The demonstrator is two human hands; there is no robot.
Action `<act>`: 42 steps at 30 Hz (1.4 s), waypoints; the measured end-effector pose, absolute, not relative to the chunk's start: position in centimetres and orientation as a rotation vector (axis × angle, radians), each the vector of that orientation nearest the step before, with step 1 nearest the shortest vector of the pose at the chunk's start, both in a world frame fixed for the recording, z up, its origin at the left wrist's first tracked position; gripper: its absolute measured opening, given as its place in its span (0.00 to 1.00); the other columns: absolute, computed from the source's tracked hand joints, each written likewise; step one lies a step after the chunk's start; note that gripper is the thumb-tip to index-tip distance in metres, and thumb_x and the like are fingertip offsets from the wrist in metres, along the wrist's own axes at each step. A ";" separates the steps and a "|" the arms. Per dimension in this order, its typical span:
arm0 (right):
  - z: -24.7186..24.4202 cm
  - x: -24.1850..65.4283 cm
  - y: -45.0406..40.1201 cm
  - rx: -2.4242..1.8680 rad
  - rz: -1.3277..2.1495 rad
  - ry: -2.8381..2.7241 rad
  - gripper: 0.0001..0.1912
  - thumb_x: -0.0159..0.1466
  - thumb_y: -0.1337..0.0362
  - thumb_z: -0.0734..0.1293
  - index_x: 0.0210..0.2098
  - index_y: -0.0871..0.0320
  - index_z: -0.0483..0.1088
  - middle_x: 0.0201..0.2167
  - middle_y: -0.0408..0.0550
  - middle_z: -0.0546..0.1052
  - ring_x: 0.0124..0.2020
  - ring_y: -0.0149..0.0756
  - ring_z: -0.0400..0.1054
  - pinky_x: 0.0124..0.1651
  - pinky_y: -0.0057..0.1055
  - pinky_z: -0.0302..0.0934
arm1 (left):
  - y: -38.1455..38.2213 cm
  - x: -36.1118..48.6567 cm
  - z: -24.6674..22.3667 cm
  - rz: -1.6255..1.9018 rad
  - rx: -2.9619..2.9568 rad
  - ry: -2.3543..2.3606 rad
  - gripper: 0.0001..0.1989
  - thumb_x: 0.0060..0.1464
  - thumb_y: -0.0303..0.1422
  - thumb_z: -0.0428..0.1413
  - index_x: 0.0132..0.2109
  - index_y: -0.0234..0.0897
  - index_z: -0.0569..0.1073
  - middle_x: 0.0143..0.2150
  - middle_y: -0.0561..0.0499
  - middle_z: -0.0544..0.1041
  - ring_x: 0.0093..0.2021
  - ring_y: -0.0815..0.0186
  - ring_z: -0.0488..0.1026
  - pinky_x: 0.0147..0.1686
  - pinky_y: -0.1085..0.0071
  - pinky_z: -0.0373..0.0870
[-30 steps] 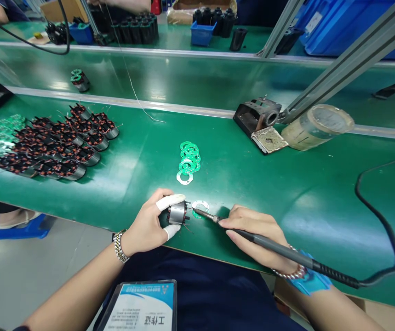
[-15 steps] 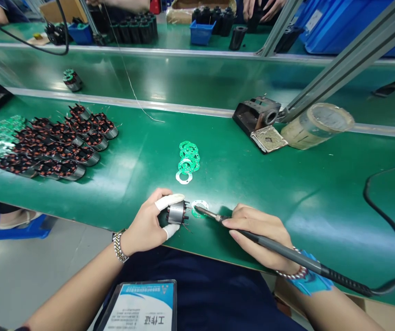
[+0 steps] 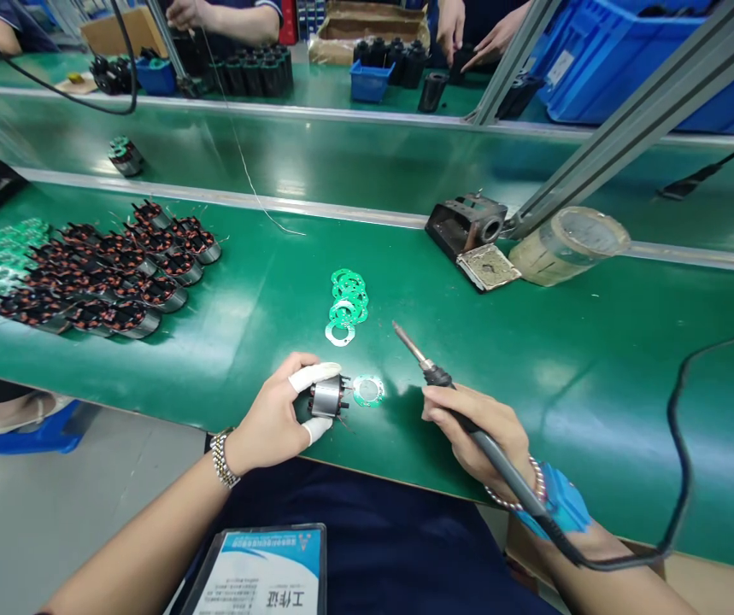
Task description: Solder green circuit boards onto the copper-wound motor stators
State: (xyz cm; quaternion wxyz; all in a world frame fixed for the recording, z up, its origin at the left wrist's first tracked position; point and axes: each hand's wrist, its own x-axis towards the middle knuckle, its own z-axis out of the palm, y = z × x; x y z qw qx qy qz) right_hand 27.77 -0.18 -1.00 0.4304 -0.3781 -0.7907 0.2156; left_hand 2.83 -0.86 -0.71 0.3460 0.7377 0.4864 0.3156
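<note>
Green bench [image 3: 264,290], left grip [image 3: 275,420] pinching stator [image 3: 326,397] near front edge [image 3: 149,412], right grip [image 3: 493,413] clasping soldering iron [image 3: 435,373], ring [image 3: 359,396] between

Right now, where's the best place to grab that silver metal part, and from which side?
I'd pinch the silver metal part by its smooth, curved wall, coming from the left. It is turned on its side, and dark pins stick out of its right end, so that end looks awkward to hold. The left hand pinches it by the wall like that.
</note>
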 end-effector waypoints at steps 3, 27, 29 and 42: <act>-1.6 27.4 -0.1 -0.888 0.588 -2.024 0.13 0.60 0.75 0.61 0.41 0.53 0.66 0.25 0.43 0.74 0.27 0.31 0.72 0.33 0.27 0.69 | -0.8 2.7 -0.8 0.812 1.899 1.265 0.26 0.41 0.21 0.57 0.50 0.40 0.66 0.46 0.47 0.66 0.45 0.62 0.68 0.46 0.64 0.67; 0.7 23.3 -0.4 -0.909 1.379 -1.317 0.15 0.58 0.63 0.67 0.43 0.49 0.59 0.45 0.48 0.72 0.43 0.33 0.69 0.48 0.36 0.65 | -1.4 3.7 -1.4 0.837 1.951 1.249 0.46 0.40 0.28 0.62 0.62 0.40 0.46 0.52 0.42 0.70 0.53 0.55 0.66 0.54 0.51 0.59; 0.4 23.3 -0.4 -0.924 1.376 -1.309 0.15 0.60 0.61 0.66 0.44 0.49 0.58 0.46 0.49 0.71 0.47 0.36 0.68 0.50 0.39 0.63 | -1.6 3.6 -1.7 0.896 1.951 1.175 0.46 0.42 0.26 0.61 0.63 0.42 0.43 0.56 0.41 0.67 0.54 0.57 0.66 0.53 0.56 0.63; 1.3 22.9 -0.6 -1.047 1.272 -1.330 0.20 0.56 0.64 0.68 0.44 0.48 0.57 0.45 0.46 0.69 0.43 0.36 0.70 0.46 0.38 0.66 | -2.2 4.8 -1.2 0.732 2.084 1.484 0.38 0.40 0.34 0.64 0.57 0.37 0.56 0.51 0.43 0.72 0.52 0.54 0.68 0.56 0.50 0.57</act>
